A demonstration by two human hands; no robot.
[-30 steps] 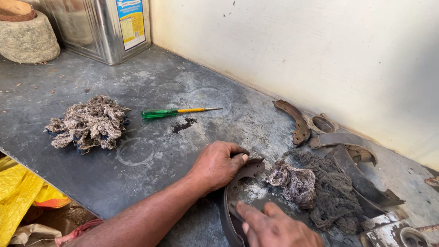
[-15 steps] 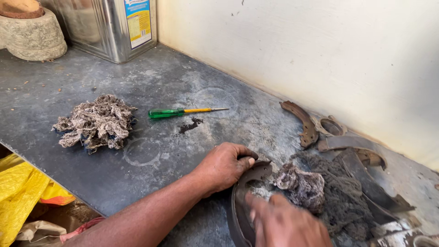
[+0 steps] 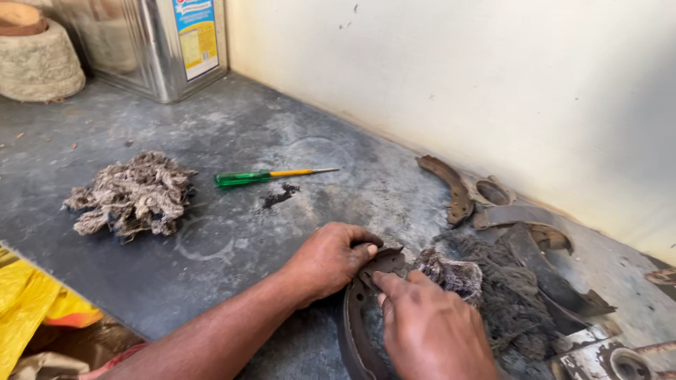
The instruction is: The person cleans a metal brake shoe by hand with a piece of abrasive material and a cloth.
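Note:
My left hand [image 3: 329, 259] grips the upper end of a dark curved brake shoe [image 3: 355, 309] that lies on the grey worktop. My right hand [image 3: 429, 327] presses down on the same shoe, index finger stretched toward its tip, and hides most of its middle. A grimy wad of cotton waste [image 3: 454, 273] sits right beside my right hand, touching the shoe. A darker pile of dirty rag [image 3: 514, 302] spreads out behind it.
A green-handled screwdriver [image 3: 264, 176] lies on the worktop [image 3: 232, 127]. A loose clump of cotton waste [image 3: 130, 193] sits at left. More worn brake shoes [image 3: 451, 184] and metal parts [image 3: 549, 260] rest against the wall. A metal tin [image 3: 169, 42] stands at back left, yellow cloth [image 3: 28, 302] at lower left.
My right hand has slid up along the brake shoe toward my left hand. The view has shifted slightly to the left.

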